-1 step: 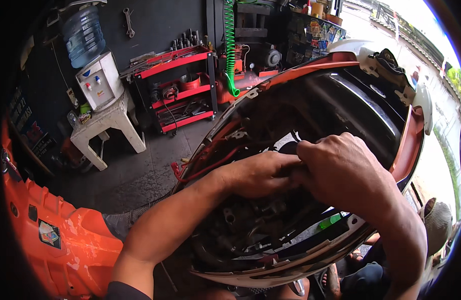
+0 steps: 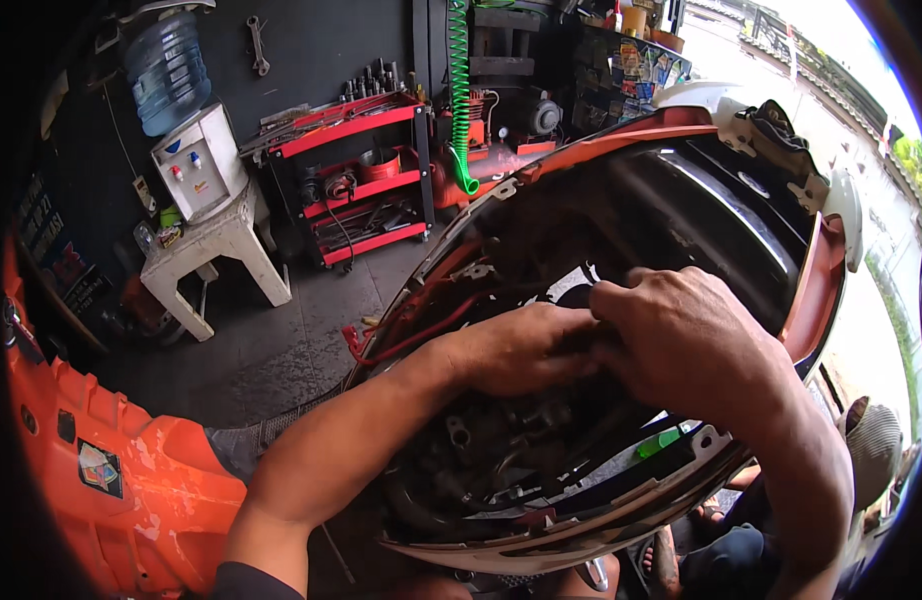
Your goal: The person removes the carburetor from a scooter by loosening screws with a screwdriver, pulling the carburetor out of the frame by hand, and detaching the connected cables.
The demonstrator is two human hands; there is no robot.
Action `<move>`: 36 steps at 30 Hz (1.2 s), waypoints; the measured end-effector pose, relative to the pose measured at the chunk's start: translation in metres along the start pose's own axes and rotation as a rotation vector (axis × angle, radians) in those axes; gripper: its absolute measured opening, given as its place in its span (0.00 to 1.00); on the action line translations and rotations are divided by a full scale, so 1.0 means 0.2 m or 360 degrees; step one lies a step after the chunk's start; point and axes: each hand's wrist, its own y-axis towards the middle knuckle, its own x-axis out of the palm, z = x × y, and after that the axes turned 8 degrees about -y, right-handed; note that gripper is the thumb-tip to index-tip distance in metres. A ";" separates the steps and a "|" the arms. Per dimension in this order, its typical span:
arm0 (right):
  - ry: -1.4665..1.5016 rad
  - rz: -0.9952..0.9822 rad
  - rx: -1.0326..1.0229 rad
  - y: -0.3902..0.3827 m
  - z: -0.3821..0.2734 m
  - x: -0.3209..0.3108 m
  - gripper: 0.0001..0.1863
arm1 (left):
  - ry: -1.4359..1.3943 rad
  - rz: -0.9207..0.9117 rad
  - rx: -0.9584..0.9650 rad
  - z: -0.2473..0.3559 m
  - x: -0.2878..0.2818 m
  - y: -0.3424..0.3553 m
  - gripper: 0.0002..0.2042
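Note:
Both hands meet over the open body of a partly stripped motorbike, whose light-coloured lower body panel (image 2: pixel 501 556) curves below them. My left hand (image 2: pixel 541 345) has its fingers curled inward, and their tips are hidden behind my right hand. Closed, with bent knuckles and thumb toward the left fingers, my right hand (image 2: pixel 671 315) covers whatever it grips. A dark rounded part (image 2: pixel 578 296) shows just beyond the right thumb. Below my wrists lies the grimy metal engine (image 2: pixel 481 435). A red cable (image 2: pixel 421 340) runs to the left of the left hand.
An orange plastic body panel (image 2: pixel 141 480) stands at lower left. Beyond are a red tool trolley (image 2: pixel 351 135), a water dispenser (image 2: pixel 203 170) on a white stool (image 2: pixel 216 245), and a coiled green air hose (image 2: pixel 461 90). Another person in a striped cap (image 2: pixel 874 450) sits at lower right.

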 end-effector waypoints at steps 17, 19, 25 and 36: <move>0.0335 0.0453 -0.0249 0.05 -0.04 0.06 0.15 | -0.0065 0.0340 -0.0024 -0.02 0.04 -0.02 0.22; 0.0112 0.0311 0.0208 0.06 -0.11 -0.01 0.20 | 0.0027 0.0305 -0.0102 -0.02 0.01 0.00 0.23; 0.0322 0.0524 -0.0372 0.04 0.04 0.06 0.17 | 0.0433 0.0458 -0.0145 0.01 0.07 0.06 0.13; 0.0169 0.0362 -0.0062 0.02 0.00 0.02 0.13 | 0.0213 0.0489 -0.0088 0.00 0.08 0.06 0.22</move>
